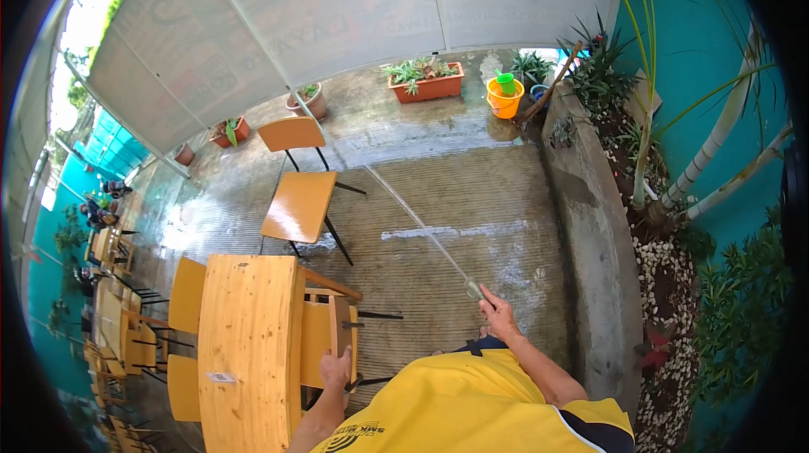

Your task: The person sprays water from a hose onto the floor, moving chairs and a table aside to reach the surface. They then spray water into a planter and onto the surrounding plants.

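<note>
My right hand is closed around what looks like a pale spray nozzle. A thin, straight whitish line, apparently a water jet, runs from it forward and left over the wet ribbed floor. My left hand grips the backrest of a wooden chair, whose seat is partly under the table's edge. Beside it stands a light wooden table with a small white label on top. Another wooden chair with black legs stands apart, beyond the table's far end.
A low concrete wall edges a planting bed with pebbles on my right. Ahead are an orange bucket with a green dipper, and a planter box. More chairs and tables line the left.
</note>
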### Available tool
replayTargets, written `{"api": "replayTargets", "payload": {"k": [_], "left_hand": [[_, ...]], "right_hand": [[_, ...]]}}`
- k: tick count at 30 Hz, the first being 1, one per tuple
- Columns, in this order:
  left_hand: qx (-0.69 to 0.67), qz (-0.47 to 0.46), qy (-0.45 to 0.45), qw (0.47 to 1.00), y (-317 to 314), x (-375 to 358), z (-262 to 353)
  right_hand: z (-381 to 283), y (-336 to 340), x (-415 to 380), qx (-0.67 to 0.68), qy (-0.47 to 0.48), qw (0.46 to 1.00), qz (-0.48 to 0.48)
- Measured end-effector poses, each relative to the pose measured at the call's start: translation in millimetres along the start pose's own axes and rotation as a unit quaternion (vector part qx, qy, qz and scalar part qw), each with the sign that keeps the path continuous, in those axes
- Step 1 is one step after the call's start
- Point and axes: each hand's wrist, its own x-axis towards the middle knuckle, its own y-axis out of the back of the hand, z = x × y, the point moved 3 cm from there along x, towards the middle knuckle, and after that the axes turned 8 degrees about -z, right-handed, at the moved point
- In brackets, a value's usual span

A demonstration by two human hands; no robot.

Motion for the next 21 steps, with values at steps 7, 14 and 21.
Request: {"api": "replayTargets", "payload": {"k": [7, 14, 21], "left_hand": [[-0.010, -0.002, -0.003, 1.000, -1, 1, -2], [-0.023, -0.002, -0.006, 1.000, -8, 11, -13], [-0.037, -0.033, 0.007, 0.999, -4, 8, -13]], "right_hand": [[-4, -1, 9, 0.047, 0.001, 0.999, 0.017], [-7, 1, 7, 0.012, -0.041, 0.999, 0.021], [11, 7, 8, 0.014, -0.012, 0.999, 0.028]]}}
